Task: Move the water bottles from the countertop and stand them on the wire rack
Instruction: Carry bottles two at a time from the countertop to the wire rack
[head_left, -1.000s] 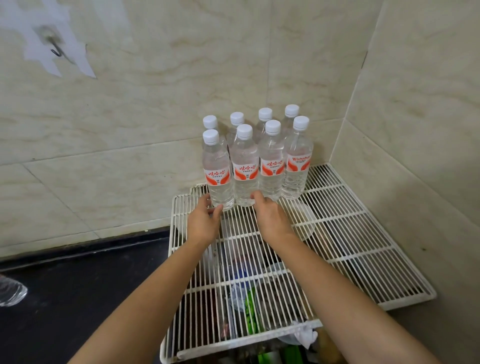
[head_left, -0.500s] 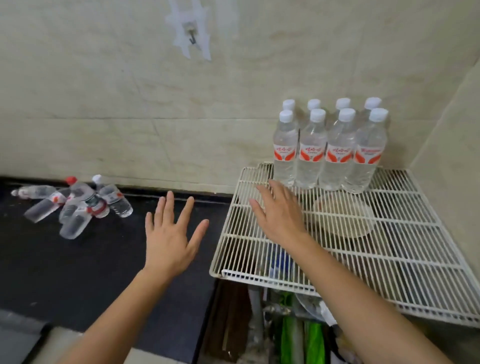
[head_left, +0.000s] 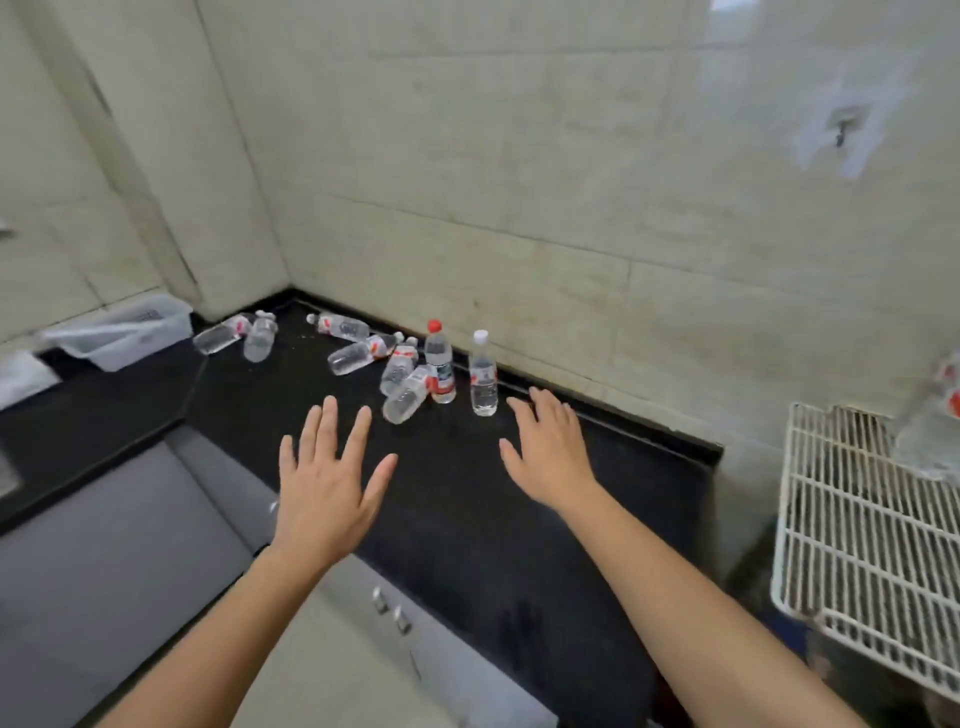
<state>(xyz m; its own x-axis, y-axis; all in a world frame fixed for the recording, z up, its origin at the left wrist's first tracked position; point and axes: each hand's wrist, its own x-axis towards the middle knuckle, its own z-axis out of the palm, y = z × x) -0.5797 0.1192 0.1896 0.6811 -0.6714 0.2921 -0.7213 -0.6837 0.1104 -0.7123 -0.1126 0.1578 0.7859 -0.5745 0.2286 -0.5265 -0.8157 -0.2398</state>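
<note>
Two bare hands hover palm-down over the black countertop (head_left: 467, 499), both empty. The left hand (head_left: 327, 488) has its fingers (head_left: 323, 423) spread wide and nearly straight, thumb angled out to the right, touching nothing; its forearm runs back toward the lower left. The right hand (head_left: 550, 457) is flatter and more relaxed, fingers only slightly parted and pointing toward the wall, thumb out to the left, also holding nothing; its forearm stretches back toward the lower right.

Just past the fingertips, near the tiled wall (head_left: 519, 182), two water bottles stand upright: a red-capped bottle (head_left: 440, 364) and, to its right, a white-capped bottle (head_left: 483, 376), which is nearest the right hand. Leaning and lying against the red-capped one is a cluster of toppled bottles (head_left: 402, 382). Further left two more lie on their sides (head_left: 350, 345), and another pair (head_left: 239, 335) rests in the far corner beside a clear plastic bin (head_left: 124, 332).

At the right edge sits the white wire rack (head_left: 857, 525), apart from both hands, with blurred bottles on the rack (head_left: 940, 421) at its back corner
</note>
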